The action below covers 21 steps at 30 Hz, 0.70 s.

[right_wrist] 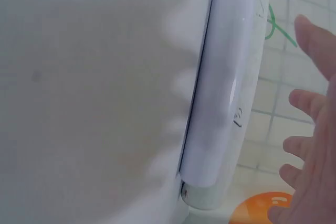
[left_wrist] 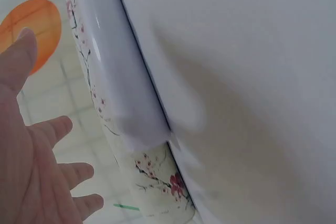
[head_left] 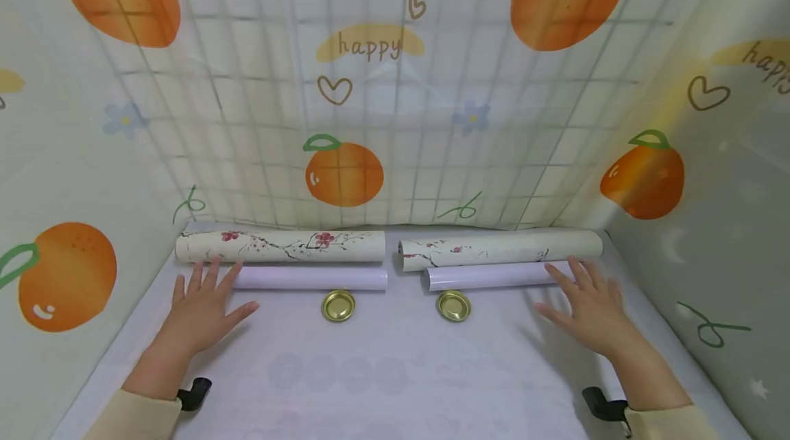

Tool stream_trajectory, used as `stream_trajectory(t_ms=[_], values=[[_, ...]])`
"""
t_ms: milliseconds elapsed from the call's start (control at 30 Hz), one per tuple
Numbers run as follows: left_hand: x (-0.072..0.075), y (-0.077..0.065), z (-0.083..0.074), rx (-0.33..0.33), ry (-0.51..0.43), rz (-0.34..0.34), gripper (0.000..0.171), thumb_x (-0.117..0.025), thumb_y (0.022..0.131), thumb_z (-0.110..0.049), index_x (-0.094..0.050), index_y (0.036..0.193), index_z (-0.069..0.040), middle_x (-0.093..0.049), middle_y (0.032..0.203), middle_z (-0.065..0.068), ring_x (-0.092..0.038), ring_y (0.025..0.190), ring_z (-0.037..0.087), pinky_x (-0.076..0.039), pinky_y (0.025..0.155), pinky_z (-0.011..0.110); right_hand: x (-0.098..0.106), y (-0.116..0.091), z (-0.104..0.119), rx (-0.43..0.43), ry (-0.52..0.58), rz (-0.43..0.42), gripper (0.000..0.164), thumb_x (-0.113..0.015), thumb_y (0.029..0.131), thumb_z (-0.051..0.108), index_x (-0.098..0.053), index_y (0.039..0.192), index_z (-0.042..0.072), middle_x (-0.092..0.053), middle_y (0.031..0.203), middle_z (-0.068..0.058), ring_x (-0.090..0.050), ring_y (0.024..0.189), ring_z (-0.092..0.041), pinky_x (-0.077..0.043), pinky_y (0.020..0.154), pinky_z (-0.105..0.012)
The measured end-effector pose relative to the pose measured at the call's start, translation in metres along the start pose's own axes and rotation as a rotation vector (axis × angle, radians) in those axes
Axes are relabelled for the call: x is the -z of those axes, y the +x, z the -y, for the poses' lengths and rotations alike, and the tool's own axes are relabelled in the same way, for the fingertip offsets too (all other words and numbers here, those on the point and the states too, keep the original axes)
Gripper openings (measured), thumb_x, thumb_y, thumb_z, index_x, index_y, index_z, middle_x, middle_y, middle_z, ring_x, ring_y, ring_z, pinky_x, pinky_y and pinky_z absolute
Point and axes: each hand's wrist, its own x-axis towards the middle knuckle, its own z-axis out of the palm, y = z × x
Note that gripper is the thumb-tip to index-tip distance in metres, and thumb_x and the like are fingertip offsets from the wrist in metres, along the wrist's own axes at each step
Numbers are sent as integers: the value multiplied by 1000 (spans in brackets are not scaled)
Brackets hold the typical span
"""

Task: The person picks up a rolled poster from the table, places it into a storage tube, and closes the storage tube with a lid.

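My left hand (head_left: 200,316), fingers spread, is over the table's left side. In the head view its fingertips overlap a plain white roll (head_left: 311,279) and a longer roll printed with plum blossoms (head_left: 280,247) behind it. On the right, my right hand (head_left: 594,313) is also spread, its fingertips overlapping a second plain white roll (head_left: 484,277) and another blossom-printed roll (head_left: 500,251). Both wrist views show splayed fingers with nothing held, beside the left white roll (left_wrist: 118,61) and the right white roll (right_wrist: 218,87). Two small gold dishes (head_left: 338,306) lie between the hands.
A white cloth (head_left: 395,385) covers the table. Behind the rolls rises a sheer curtain (head_left: 432,173) printed with oranges, over a wire grid. Printed curtain panels also flank the table on the left (head_left: 142,186) and right (head_left: 740,221). Black straps sit at both wrists.
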Motion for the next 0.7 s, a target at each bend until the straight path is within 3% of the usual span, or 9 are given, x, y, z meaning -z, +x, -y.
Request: stream_trajectory(t_ms=[167, 433, 700], values=[[-5, 9, -4, -35, -11, -8, 93, -46, 92, -73, -30, 157, -9, -13, 161, 31, -7, 145, 56, 1, 112, 74, -3, 8, 6, 27, 25, -18, 78, -65, 93, 52, -36, 153, 11, -24, 154, -37, -16, 141, -59, -12, 103, -81], [-12, 26, -16, -80, 16, -17, 89, -48, 93, -71, -29, 158, -13, -15, 162, 29, -9, 146, 54, 0, 115, 71, -9, 17, 14, 43, 56, -48, 72, -68, 93, 47, -42, 148, 8, -28, 153, -35, -20, 139, -59, -15, 104, -80], [-13, 40, -28, -117, -15, -29, 80, -48, 98, -63, -31, 157, -12, -15, 162, 28, -10, 147, 53, -5, 115, 70, -8, 19, 16, 74, 67, -98, 66, -70, 93, 41, -48, 143, 4, -34, 149, -33, -27, 134, -59, -22, 98, -81]])
